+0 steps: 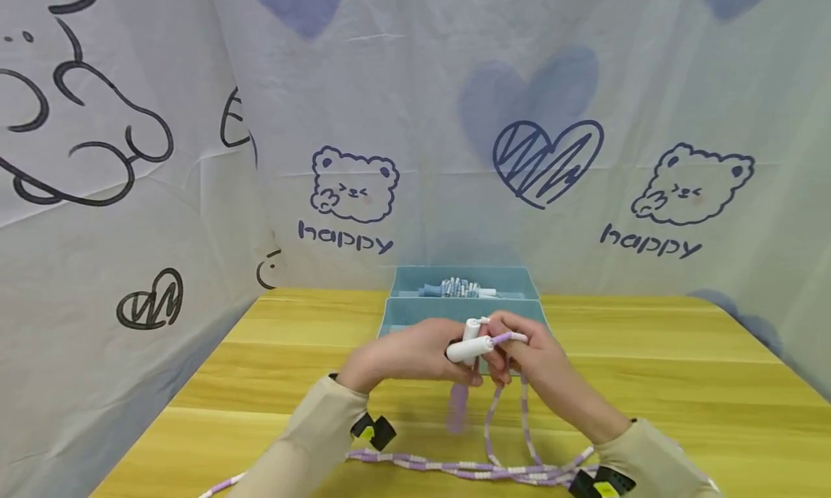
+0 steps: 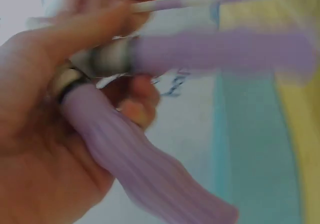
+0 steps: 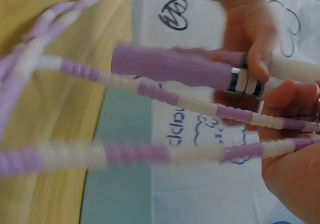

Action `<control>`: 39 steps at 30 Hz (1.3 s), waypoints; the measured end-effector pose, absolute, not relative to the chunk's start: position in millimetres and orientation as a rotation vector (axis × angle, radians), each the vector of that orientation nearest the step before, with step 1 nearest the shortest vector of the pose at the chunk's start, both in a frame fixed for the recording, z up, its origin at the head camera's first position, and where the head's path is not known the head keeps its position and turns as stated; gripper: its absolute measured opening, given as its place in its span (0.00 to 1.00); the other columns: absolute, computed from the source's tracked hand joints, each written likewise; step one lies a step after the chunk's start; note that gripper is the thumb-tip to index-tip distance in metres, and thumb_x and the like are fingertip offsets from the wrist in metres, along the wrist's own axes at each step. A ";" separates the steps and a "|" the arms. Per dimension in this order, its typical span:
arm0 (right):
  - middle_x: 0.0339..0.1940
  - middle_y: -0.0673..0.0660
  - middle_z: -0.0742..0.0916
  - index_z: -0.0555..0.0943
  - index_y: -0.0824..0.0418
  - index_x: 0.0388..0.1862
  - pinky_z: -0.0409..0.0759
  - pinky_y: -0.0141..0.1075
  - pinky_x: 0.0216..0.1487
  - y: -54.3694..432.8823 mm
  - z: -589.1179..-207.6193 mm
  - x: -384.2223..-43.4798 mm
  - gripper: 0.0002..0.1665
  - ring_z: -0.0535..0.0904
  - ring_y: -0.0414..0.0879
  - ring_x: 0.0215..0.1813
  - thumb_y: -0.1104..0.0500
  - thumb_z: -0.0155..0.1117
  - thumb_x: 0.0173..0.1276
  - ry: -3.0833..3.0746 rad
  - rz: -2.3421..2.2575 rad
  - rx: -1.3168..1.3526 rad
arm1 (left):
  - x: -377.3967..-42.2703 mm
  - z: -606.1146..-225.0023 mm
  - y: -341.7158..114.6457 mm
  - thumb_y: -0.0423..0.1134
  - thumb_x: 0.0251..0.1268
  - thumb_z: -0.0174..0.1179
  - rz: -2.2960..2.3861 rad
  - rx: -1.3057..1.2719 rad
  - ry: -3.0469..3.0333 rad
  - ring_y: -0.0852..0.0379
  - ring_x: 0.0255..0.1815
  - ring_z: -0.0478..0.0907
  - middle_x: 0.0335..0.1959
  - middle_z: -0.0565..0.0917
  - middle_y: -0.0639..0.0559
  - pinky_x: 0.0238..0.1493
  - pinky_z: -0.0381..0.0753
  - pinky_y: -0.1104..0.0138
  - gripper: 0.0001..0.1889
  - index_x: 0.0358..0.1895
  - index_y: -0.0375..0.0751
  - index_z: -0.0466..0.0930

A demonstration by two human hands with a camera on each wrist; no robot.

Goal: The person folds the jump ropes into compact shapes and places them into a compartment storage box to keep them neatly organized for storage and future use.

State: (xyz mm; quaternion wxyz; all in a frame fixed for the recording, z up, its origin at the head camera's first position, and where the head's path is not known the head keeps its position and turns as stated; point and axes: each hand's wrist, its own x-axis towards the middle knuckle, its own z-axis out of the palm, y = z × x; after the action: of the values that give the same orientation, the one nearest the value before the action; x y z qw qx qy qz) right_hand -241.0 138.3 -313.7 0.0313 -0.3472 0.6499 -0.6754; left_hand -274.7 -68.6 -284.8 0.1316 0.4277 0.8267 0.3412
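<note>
My left hand (image 1: 412, 350) grips both handles of a beaded jump rope (image 1: 480, 475). Each handle has a white end and a purple grip; in the left wrist view one purple handle (image 2: 150, 156) slants down and the other points right, blurred. Close beside it, my right hand (image 1: 535, 346) pinches the rope near the white handle ends. Purple and white beaded strands (image 3: 157, 91) run down from the right hand in the right wrist view. The rest of the rope lies in folded strands along the table's front, partly hidden by the sleeves.
Behind the hands stands a light blue two-part box (image 1: 467, 309), its front partly covered by them. Its back part holds a blue and white beaded bundle (image 1: 459, 288). Printed cloth (image 1: 441, 216) hangs behind the wooden table (image 1: 649, 354) and on the left.
</note>
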 end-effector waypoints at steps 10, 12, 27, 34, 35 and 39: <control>0.20 0.51 0.68 0.76 0.64 0.39 0.57 0.37 0.18 154.6 -295.9 -237.9 0.17 0.60 0.44 0.18 0.55 0.44 0.82 2.006 -2.117 -0.956 | -286.2 -298.4 -63.7 0.36 0.67 0.61 1.076 1.129 2.310 0.54 0.30 0.82 0.29 0.86 0.54 0.34 0.76 0.67 0.02 0.39 0.43 0.81; 0.20 0.51 0.68 0.76 0.64 0.39 0.56 0.37 0.17 159.5 -291.5 -238.6 0.17 0.60 0.43 0.18 0.54 0.46 0.81 2.042 -2.118 -0.927 | -288.5 -295.0 -70.2 0.38 0.69 0.60 1.018 1.123 2.377 0.54 0.26 0.79 0.27 0.84 0.54 0.30 0.76 0.67 0.02 0.39 0.45 0.80; 0.14 0.54 0.62 0.74 0.63 0.28 0.53 0.42 0.20 224.9 -262.1 -244.5 0.17 0.54 0.50 0.16 0.56 0.56 0.77 2.410 -1.977 -0.714 | -308.6 -282.3 -120.5 0.29 0.68 0.59 0.922 1.082 2.586 0.52 0.45 0.74 0.46 0.81 0.56 0.51 0.75 0.55 0.13 0.52 0.46 0.79; 0.15 0.54 0.59 0.78 0.61 0.31 0.46 0.41 0.20 243.2 -262.5 -254.7 0.17 0.50 0.49 0.17 0.59 0.49 0.80 2.125 -2.161 -0.823 | -308.8 -276.0 -127.6 0.33 0.67 0.62 0.925 1.036 2.570 0.53 0.37 0.76 0.44 0.82 0.53 0.39 0.78 0.62 0.12 0.52 0.43 0.80; 0.15 0.54 0.59 0.78 0.61 0.31 0.46 0.41 0.20 245.2 -262.2 -255.8 0.17 0.50 0.49 0.17 0.58 0.48 0.80 2.123 -2.177 -0.809 | -308.6 -274.7 -129.0 0.33 0.67 0.62 0.931 1.027 2.567 0.53 0.35 0.76 0.42 0.82 0.52 0.36 0.78 0.62 0.12 0.52 0.42 0.80; 0.16 0.54 0.59 0.78 0.62 0.33 0.47 0.40 0.21 250.5 -261.6 -260.3 0.19 0.49 0.48 0.18 0.52 0.49 0.80 2.134 -2.232 -0.703 | -308.7 -273.2 -135.0 0.35 0.67 0.64 0.959 0.991 2.526 0.48 0.27 0.77 0.36 0.82 0.47 0.29 0.79 0.59 0.13 0.52 0.40 0.79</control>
State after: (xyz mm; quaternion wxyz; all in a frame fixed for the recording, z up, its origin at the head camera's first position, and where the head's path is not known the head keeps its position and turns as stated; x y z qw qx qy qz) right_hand -260.3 250.5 -261.6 -0.0127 -0.2219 0.6737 -0.7048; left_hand -308.7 -135.0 -273.2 0.1315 0.3415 0.8700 0.3303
